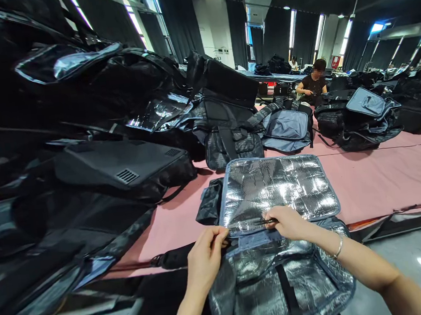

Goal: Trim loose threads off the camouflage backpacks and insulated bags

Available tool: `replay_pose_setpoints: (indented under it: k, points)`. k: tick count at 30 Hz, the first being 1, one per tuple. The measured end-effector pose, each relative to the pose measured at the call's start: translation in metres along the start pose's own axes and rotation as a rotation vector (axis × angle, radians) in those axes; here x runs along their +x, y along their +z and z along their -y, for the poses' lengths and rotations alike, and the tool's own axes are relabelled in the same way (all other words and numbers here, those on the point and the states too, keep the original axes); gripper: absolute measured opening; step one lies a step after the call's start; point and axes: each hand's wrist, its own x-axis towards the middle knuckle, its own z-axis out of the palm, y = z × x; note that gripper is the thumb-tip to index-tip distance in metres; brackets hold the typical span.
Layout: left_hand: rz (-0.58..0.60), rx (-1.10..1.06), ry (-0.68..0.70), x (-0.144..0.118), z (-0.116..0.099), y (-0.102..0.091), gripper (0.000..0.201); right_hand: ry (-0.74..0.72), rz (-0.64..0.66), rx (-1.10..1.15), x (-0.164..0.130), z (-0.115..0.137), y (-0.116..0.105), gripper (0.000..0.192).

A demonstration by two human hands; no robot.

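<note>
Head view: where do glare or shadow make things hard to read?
Head view: hard glare spots break up the foil-lined flap; head view: parts of the black bag pile at left sink into dark shadow; head view: the distant window strips blow out near white.

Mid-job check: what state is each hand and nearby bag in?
Foil-lined bag: open.
Flap: laid back, foil up.
Black strap: lying inside the bag.
Left hand: pinching near flap's lower left corner.
Right hand: pinching at flap's lower edge.
Gray-lined bag: open, lining showing.
Dark bags at left: heaped.
</note>
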Motion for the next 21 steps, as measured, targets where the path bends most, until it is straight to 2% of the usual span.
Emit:
replay_pose_setpoints:
  k: [4,7,10,13,15,17,19,21]
  points:
    - [-0.048,-0.175,-0.173,-0.007,0.003,0.001,0.038,-0.047,-0.048,-0.034,-0.017,0.002,0.008,0.037]
    - [-0.103,-0.237,-0.286,-0.014,0.002,0.005,0.047,-0.144,-0.101,-0.056,-0.027,0.001,0.015,0.037]
    - [-0.105,-0.291,-0.343,-0.017,-0.001,0.008,0.049,-0.199,-0.146,-0.018,-0.033,0.0,0.019,0.036]
    - [-0.078,-0.33,-0.379,-0.015,-0.004,0.005,0.05,-0.198,-0.19,0.066,-0.038,-0.008,0.013,0.039]
    - [-0.056,-0.317,-0.394,-0.012,-0.003,0.0,0.051,-0.104,-0.261,0.137,-0.043,-0.023,0.001,0.036]
    - [-0.038,-0.285,-0.421,-0.005,0.001,-0.006,0.055,0.111,-0.392,0.265,-0.05,-0.048,-0.017,0.027]
    - [-0.007,-0.221,-0.454,0.004,0.006,-0.011,0.062,0.393,-0.559,0.454,-0.061,-0.08,-0.038,0.013]
    - [0.049,-0.135,-0.481,0.015,0.011,-0.013,0.069,0.557,-0.675,0.531,-0.075,-0.113,-0.055,0.016]
